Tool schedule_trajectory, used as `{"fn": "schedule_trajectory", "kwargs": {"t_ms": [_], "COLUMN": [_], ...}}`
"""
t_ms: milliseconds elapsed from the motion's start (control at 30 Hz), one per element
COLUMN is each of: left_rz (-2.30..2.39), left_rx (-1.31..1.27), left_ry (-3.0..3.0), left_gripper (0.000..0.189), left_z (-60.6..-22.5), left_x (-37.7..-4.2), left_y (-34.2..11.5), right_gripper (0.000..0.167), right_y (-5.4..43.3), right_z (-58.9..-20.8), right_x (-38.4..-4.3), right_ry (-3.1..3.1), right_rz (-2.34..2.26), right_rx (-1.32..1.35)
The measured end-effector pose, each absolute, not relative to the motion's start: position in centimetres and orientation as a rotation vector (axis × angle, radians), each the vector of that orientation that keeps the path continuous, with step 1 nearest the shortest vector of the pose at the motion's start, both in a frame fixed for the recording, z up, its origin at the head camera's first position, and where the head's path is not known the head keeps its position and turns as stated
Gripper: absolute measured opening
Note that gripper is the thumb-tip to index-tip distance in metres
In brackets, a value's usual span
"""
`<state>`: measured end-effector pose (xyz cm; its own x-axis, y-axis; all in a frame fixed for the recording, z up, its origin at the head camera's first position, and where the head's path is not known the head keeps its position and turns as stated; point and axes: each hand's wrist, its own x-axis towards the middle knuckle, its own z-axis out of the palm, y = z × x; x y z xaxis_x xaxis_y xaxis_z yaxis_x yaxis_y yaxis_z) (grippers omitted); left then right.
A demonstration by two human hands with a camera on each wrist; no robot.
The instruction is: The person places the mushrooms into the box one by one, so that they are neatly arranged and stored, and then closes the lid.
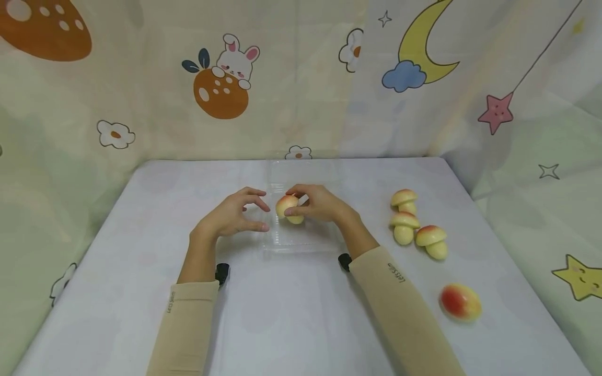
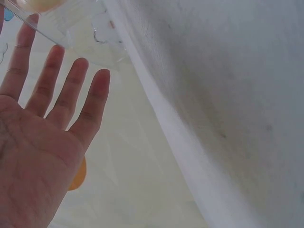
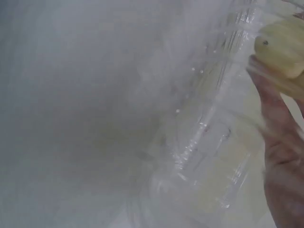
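Note:
In the head view my right hand [image 1: 322, 204] pinches a toy mushroom [image 1: 286, 204] with a red-and-yellow cap and pale stem. The mushroom is at the left part of a clear plastic box [image 1: 305, 241], whose see-through lid stands up at the back. The right wrist view shows the pale mushroom [image 3: 280, 47] in the fingers, seen through the clear plastic. My left hand [image 1: 231, 213] is beside the box's left wall, fingers and thumb spread apart with nothing between them. In the left wrist view, the left fingertips lie close to the box's edge [image 2: 35, 28].
Three similar toy mushrooms [image 1: 403, 228] sit grouped on the white table [image 1: 282, 324], right of the box. Nearer the front right lies a red-and-yellow toy mango [image 1: 461, 302]. A patterned cloth [image 1: 301, 94] hangs behind the table and along its sides.

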<state>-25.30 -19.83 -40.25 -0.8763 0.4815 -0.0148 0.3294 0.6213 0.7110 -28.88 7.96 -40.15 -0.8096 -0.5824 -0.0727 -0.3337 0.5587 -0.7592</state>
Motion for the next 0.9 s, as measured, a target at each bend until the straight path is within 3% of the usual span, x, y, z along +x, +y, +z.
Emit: {"fn": "schedule_trajectory", "kwargs": {"t_ms": [900], "left_rz": [1.125], "left_rx": [0.694], "left_ry": [2.635], "left_gripper": [0.047], "left_z": [-40.5], "left_x": [-25.2], "left_y": [-19.9], "right_gripper": [0.059], "right_y": [5.5], "right_z": [-41.3], "right_x": [-28.3], "right_ry": [2.657], "right_rz": [-0.91], "right_rx": [-0.7]}}
